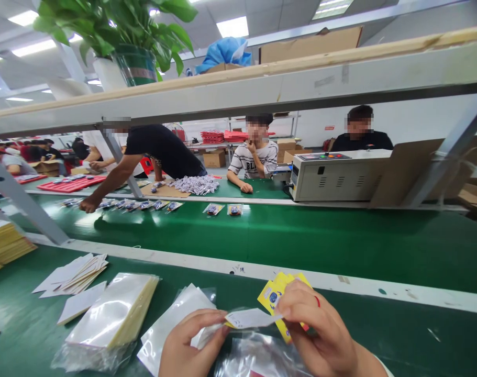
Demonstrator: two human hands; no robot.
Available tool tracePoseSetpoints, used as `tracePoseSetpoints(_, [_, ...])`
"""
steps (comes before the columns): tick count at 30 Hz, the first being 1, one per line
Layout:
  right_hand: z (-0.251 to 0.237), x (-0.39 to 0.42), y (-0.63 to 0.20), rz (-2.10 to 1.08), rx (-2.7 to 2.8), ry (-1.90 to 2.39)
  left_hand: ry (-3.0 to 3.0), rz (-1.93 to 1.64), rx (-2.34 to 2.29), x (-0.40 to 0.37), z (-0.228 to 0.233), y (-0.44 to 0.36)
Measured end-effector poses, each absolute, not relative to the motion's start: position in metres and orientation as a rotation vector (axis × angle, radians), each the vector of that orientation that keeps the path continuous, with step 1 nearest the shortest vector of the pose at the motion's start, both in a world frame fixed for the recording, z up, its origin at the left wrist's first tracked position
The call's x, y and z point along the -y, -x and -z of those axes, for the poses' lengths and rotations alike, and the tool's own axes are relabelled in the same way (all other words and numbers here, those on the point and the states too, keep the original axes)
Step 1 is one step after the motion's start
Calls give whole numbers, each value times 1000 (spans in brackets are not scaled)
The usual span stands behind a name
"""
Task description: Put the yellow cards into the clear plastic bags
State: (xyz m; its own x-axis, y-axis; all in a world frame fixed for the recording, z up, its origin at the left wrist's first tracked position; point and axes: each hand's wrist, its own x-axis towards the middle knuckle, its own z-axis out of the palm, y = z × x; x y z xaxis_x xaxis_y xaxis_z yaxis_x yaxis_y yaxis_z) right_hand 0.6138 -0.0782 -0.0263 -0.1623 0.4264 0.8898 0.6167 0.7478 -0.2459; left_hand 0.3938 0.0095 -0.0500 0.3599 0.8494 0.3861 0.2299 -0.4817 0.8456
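Observation:
My left hand (197, 340) is closed, pinching the left end of a small white-and-yellow card (252, 318) between thumb and fingers. At its other end the same card is pinched by my right hand (319, 327), also closed. Several yellow printed cards (275, 293) fan out behind the right fingers; whether that hand grips them or they lie on the bench, I cannot tell. Below the hands is a heap of clear plastic bags (257, 356). Left of my left hand, white sheets (179, 314) lie partly under it.
On the bench are a stack of bagged cards (112, 314), loose white cards (75, 275) and a yellow-edged stack (6, 243). Bagged items (234, 210) lie on the green belt (320, 241), where a co-worker's hand (91, 203) reaches. A slanted post (26, 199) supports the overhead shelf (238, 86).

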Motion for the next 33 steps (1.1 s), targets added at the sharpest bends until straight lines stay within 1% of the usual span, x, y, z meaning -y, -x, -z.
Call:
tracePoseSetpoints(4, [29, 87, -613, 335, 1926, 872, -1892, -1157, -974, -9, 51, -393])
tracePoseSetpoints(8, [33, 93, -610, 330, 2031, 1007, -1903, -1239, -1002, -8, 53, -393])
tracePoseSetpoints(13, [19, 86, -611, 337, 1911, 901, -2052, -1285, -880, -9, 59, -391])
tracePoseSetpoints(18, [14, 79, -606, 350, 1845, 887, -2083, -1204, -783, -9, 64, -391])
tracePoseSetpoints(24, [44, 73, -599, 205, 1640, 834, -2033, -1003, -745, -15, 59, -382])
tracePoseSetpoints(28, [47, 72, -602, 216, 1788, 869, -2005, -978, -702, -18, 55, -381])
tracePoseSetpoints(33, [39, 73, -597, 259, 1996, 1148, -1930, -981, -751, -14, 57, -389])
